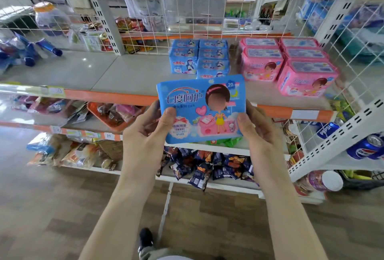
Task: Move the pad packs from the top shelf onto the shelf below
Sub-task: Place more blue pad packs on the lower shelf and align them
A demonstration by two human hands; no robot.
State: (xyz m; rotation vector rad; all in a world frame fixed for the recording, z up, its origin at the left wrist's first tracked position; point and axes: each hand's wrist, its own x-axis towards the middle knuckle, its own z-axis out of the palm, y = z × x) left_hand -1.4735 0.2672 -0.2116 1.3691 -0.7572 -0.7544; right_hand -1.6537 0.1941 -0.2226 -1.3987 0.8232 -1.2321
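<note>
Blue pad pack (201, 108) marked "七度呵护", "20", gripped by left hand (145, 133), right hand (259, 131).

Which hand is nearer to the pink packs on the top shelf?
Right. The right hand holds the blue pack at its right edge, just below the pink packs; the left hand is farther left.

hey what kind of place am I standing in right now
Most likely a small grocery or convenience shop. Metal shelving with an orange price strip holds stacked pad packs, snack bags sit lower down, and soda cans lie at the right. Both hands hold a blue pad pack.
</note>
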